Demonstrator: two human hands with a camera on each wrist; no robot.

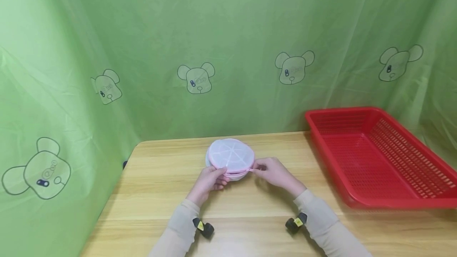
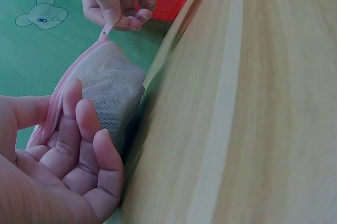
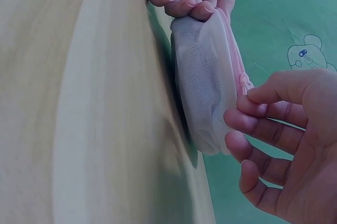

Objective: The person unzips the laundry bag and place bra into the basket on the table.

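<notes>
A round white mesh zip bag point(image 1: 232, 154) with pink trim, like a mesh laundry bag, lies on the wooden table in the head view. My left hand point(image 1: 210, 178) grips its near edge, thumb on top and fingers beneath. In the left wrist view that hand point(image 2: 68, 155) has the pink zipper edge between thumb and curled fingers. On the bag's right side, my right hand point(image 1: 273, 173) pinches the pink zipper pull point(image 3: 245, 83) between thumb and index finger; its other fingers are loosely bent. Part of the zipper is hidden by the left hand.
To the right, a large red plastic basket point(image 1: 351, 203) with perforated sides stands on the table point(image 1: 246, 217). A green curtain point(image 1: 242, 19) printed with bear heads hangs behind and along the left side. Each sleeve carries a small black wrist device point(image 1: 203, 228).
</notes>
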